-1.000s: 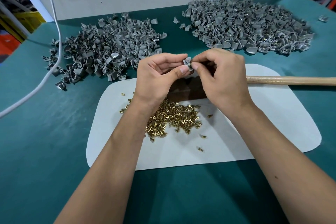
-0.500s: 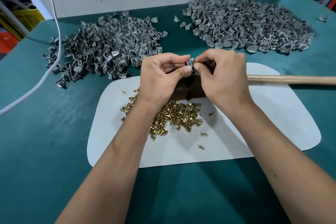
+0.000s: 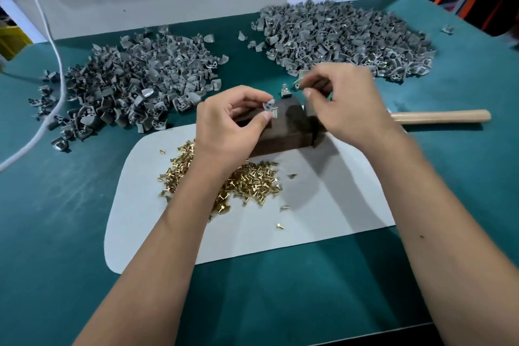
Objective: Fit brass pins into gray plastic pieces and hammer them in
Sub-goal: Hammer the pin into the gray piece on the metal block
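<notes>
A white cable point(image 3: 53, 45) hangs down at the far left and trails off the table's point(image 3: 56, 205) edge; its ends are cut off by the frame. The table is covered in teal cloth, scuffed pale in places. Right of the cable lies the left pile point(image 3: 126, 84) of gray pieces, loosely heaped. In the middle sits a white mat point(image 3: 323, 213) with rounded corners, and on its left half a heap of brass pins point(image 3: 247, 185), a few strays scattered round it.

The left hand point(image 3: 233, 126) hovers over the mat's far edge, thumb and forefinger pinching one gray piece point(image 3: 268, 106). Just behind it stands a dark block point(image 3: 283, 129), partly hidden by both hands; another small gray part point(image 3: 286, 92) sits at its top edge, too small to make out. The right hand point(image 3: 342, 104) is raised beside it, its fingers curled, the tips pinching a second piece point(image 3: 301, 79), blurred and mostly covered.

Behind the right hand spreads the right pile point(image 3: 345, 36), with brass glinting in some pieces. A wooden handle point(image 3: 441, 116) runs rightward from behind the wrist; its head is hidden. White panels back the table; orange shapes show at top right. No writing is legible anywhere.
</notes>
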Motion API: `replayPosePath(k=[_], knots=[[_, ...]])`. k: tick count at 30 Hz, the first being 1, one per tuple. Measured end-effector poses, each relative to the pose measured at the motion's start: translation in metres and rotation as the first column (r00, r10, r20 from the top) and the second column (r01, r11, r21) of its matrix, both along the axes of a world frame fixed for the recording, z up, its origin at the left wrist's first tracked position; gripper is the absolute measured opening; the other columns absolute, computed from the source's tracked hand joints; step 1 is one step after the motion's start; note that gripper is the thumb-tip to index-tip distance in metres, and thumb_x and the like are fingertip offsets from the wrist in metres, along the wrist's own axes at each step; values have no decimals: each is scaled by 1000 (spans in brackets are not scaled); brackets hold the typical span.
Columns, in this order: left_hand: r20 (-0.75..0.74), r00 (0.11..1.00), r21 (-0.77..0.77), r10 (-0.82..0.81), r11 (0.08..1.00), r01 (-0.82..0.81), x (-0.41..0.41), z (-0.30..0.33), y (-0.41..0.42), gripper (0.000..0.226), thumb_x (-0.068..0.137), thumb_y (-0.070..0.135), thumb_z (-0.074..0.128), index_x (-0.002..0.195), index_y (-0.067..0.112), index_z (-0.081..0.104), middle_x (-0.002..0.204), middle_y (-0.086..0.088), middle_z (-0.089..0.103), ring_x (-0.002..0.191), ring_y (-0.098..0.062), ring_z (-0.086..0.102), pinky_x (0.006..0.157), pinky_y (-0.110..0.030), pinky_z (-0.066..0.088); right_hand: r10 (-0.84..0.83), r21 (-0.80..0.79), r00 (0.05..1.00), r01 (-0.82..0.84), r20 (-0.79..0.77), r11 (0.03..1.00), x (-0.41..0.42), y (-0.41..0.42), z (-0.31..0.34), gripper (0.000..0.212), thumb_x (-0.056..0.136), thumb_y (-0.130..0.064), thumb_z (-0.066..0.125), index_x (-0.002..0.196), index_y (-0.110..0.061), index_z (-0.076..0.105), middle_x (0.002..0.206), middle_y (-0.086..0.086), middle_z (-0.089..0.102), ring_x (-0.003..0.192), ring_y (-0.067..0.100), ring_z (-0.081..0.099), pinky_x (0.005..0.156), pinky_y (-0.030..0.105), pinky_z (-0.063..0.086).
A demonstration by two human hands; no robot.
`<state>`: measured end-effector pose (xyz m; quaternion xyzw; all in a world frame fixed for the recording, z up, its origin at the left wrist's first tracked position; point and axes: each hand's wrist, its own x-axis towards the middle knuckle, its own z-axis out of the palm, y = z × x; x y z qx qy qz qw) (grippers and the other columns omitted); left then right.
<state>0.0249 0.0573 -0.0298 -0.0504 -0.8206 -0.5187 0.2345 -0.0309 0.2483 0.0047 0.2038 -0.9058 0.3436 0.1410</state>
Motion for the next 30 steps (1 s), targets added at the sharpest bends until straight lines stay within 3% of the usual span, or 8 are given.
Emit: replayPosePath(k=[3,6,10,15,17,22,26,30], knots=[[-10,998,-101,61,993,-62,-1,0,0,13,84,8,79,94,16,80,101,8,75,104,4,65,91,-9,47,-74,311,987,26,145,950,-8,25,-2,22,90,-13,66,111,-20,71,100,-2,71,97,20,65,86,29,50],[15,996,-132,86,988,-83,-2,-1,-4,9,84,12,80,91,17,78,104,12,76,119,-5,60,104,-18,42,-91,468,968,-30,234,883,-8,30,-5,22,90,-20,69,111,-22,70,106,3,72,105,27,64,91,39,53],[86,994,-63,71,996,-66,-4,-5,-8,7,83,10,81,85,15,77,109,6,76,111,4,63,101,-13,42,-92,427,967,-20,239,904,-9,28,-8,13,92,-21,71,104,-23,71,103,3,70,101,27,63,90,42,53],[172,985,78,7,997,-20,-6,-7,-13,6,82,7,82,87,11,80,111,0,76,104,-1,70,101,-27,53,-169,380,980,116,107,918,-14,29,-9,19,104,-24,52,112,-12,64,112,11,58,99,32,55,89,45,46],[185,983,82,-1,997,-14,-7,-5,-14,7,82,7,82,87,12,81,111,0,76,105,-1,70,102,-28,52,-169,314,985,152,26,937,-15,27,-1,21,106,-25,47,108,-10,63,104,13,59,91,33,54,82,45,47],[202,979,68,3,998,-17,-7,-2,-14,7,81,8,83,83,13,78,110,0,77,101,0,70,98,-23,52,3,91,1000,-2,-11,996,-1,8,23,23,104,-29,48,88,-18,61,67,-4,56,56,8,50,50,18,35],[223,975,99,-13,995,-10,-5,-1,-14,12,82,6,83,79,16,76,109,0,77,99,-4,72,96,-30,56,119,233,991,-129,56,964,12,-12,26,25,104,-34,50,91,-16,62,78,5,65,72,28,60,65,36,46],[225,974,76,-6,997,-11,-6,-1,-14,9,81,7,83,80,15,78,107,1,77,99,1,71,98,-27,53,99,192,991,-81,-86,978,18,-15,32,24,101,-42,40,99,-24,56,82,6,69,78,36,63,74,48,54]])
